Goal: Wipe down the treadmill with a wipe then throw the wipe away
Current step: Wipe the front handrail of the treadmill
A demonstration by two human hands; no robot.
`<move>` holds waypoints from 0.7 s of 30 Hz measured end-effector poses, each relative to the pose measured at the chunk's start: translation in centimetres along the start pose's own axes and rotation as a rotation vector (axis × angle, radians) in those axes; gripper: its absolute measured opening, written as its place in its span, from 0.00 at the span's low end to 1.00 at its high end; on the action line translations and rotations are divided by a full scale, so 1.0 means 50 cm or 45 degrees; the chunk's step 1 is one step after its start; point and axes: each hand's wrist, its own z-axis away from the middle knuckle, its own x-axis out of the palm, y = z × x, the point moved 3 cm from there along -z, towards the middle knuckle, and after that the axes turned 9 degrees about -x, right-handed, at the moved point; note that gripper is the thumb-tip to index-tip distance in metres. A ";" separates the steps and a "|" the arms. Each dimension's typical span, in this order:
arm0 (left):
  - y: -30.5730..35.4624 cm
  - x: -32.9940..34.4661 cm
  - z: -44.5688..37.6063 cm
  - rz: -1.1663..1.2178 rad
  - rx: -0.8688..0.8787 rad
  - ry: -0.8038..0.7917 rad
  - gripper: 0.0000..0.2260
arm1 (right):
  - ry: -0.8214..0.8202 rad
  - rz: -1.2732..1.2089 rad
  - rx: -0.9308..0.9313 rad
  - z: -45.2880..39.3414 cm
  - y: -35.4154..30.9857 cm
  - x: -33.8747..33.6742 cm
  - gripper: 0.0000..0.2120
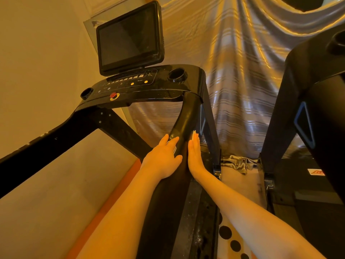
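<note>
Both hands lie flat against the treadmill's right handrail (183,126), one on each flank: my left hand (164,156) presses its straight fingers on the inner side, my right hand (194,152) lies with straight fingers along the outer side, neither curled round the bar. Biggest in my view is the treadmill (130,90) itself, black and glossy, standing against a tan wall with a silvery striped curtain (233,71) hanging behind it. Its dark screen (128,38) tilts above a console (141,85) with two amber buttons, a round cup holder (177,74) at each end and a red stop knob (113,95) on a yellow base. A second dark machine (313,109) stands just to the right. Smallest, the wipe (172,143): only a pale sliver shows under my left fingers, pressed against the rail; I cannot tell its full shape.
</note>
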 end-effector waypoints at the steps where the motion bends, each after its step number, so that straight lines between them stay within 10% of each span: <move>1: 0.000 0.000 0.000 0.001 -0.003 -0.001 0.30 | -0.001 -0.001 -0.012 -0.001 0.003 0.001 0.22; 10: 0.001 0.000 -0.002 0.022 -0.011 0.000 0.30 | 0.004 -0.051 0.139 0.025 0.006 0.002 0.25; 21: -0.014 -0.017 0.051 -0.126 -0.017 -0.042 0.30 | -0.198 0.154 -0.231 0.089 -0.082 -0.002 0.29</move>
